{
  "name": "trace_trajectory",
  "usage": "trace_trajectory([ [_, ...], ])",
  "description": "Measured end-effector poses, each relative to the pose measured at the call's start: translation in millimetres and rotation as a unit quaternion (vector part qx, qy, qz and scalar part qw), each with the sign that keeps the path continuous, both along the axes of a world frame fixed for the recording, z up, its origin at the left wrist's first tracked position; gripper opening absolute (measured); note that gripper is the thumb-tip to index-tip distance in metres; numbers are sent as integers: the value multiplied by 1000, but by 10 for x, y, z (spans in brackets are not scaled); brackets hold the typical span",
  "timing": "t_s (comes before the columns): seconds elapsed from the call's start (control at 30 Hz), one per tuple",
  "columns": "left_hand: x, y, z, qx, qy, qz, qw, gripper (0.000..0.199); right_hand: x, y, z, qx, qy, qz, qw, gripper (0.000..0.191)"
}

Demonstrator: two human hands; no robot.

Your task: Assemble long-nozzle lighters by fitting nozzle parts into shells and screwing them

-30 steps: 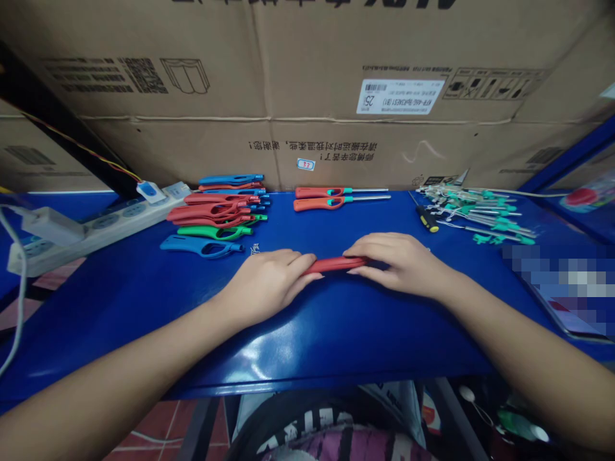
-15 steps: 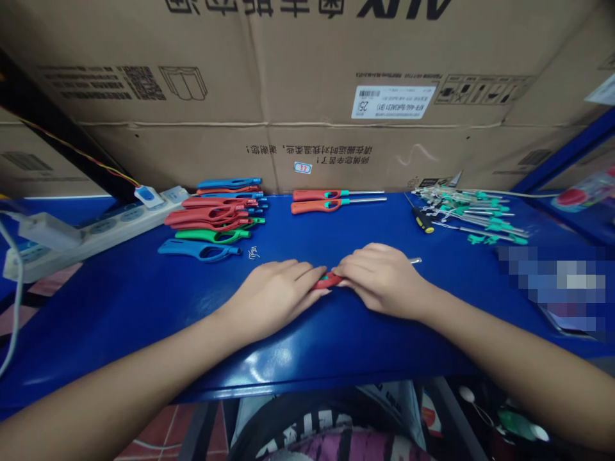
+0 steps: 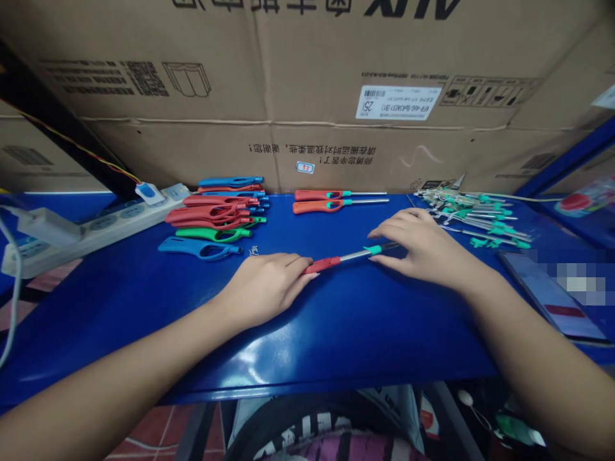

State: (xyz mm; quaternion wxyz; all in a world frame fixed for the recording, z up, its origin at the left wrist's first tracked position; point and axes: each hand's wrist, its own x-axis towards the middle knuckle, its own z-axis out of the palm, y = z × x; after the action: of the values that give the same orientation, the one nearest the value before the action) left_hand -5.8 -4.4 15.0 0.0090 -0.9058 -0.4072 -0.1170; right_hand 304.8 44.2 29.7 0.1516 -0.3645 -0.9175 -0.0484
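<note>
My left hand [image 3: 269,285] is closed on the red lighter body [image 3: 323,264], pinched at its right end between thumb and fingers; most of the body is hidden in the hand. A silver metal tube [image 3: 354,255] runs out of it to the right, tilted slightly up. Farther along the tube sits a teal plastic piece [image 3: 373,250]. My right hand [image 3: 418,246] hovers around that far end, thumb and forefinger apart on either side of the teal piece. Behind it, the dark end of the tube is partly covered.
Blue, red and green lighter bodies [image 3: 211,214] lie at the left beside a white power strip [image 3: 115,224]. Two lighters with tubes [image 3: 317,205] lie by the cardboard wall [image 3: 269,96]. Teal-and-silver lighter inserts [image 3: 494,221] are piled at the right, near a phone [image 3: 542,288].
My right hand has moved right and up, away from my left hand, and its fingers have spread. The tube and teal piece now show. My left hand keeps its hold.
</note>
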Motion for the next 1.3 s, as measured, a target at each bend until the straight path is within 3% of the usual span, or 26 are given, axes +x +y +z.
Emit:
trace_trajectory([
  [0.07,-2,2,-2,4,-6,-3,1000,40,10,12,-2,-5,13,10,1000,13],
  [0.23,21,-37,6,-22,-47,-10,999,39,-151,-71,-30,16,43,78,996,13],
  [0.4,84,-102,68,-171,-140,-2,975,38,-343,-190,-104,88,32,125,988,15],
  [0.47,106,-103,91,-285,-192,22,939,44,-372,-212,-135,116,27,142,983,15],
  [0.57,124,-79,109,-479,-270,72,832,49,-384,-224,-171,147,36,174,973,16],
  [0.63,125,-66,112,-558,-310,93,765,51,-388,-231,-184,163,41,192,967,16],
  [0.7,119,-63,107,-594,-338,101,723,51,-394,-241,-188,174,36,199,964,17],
  [0.9,102,-69,12,-665,-375,127,633,53,-413,-262,-208,200,10,214,956,15],
  [0.97,109,-70,-15,-671,-374,132,627,54,-421,-256,-229,201,-3,218,955,16],
  [1.17,156,-99,18,-650,-344,156,659,53,-449,-239,-304,191,-21,223,956,22],
  [1.3,166,-107,35,-655,-333,167,658,52,-463,-255,-317,177,-21,231,956,21],
])
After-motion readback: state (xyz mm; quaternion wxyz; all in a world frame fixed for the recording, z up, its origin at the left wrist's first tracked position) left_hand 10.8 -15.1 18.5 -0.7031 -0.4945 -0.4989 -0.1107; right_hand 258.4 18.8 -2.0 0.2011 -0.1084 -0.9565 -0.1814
